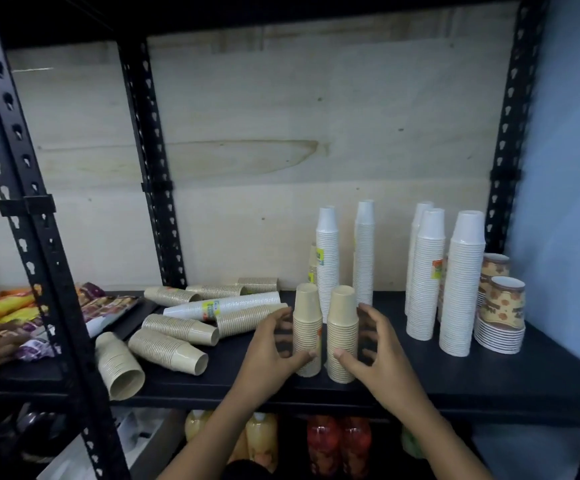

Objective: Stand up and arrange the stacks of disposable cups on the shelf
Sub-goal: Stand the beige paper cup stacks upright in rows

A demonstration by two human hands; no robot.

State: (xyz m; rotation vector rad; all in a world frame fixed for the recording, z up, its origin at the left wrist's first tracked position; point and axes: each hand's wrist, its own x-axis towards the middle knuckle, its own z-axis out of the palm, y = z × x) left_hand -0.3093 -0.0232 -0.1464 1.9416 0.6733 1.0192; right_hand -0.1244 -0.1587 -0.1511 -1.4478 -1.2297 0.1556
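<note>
Forearms extended forward, the left hand (274,341) cups the left beige stack (307,323) and the right hand (376,344) the right beige stack (343,323), thumbs frontmost.

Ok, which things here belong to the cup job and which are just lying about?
Job: left hand, right hand, two upright beige paper cup stacks, toppled beige stacks, tall white cup stacks.
Lying about: colourful snack packets, drink bottles below.
</note>
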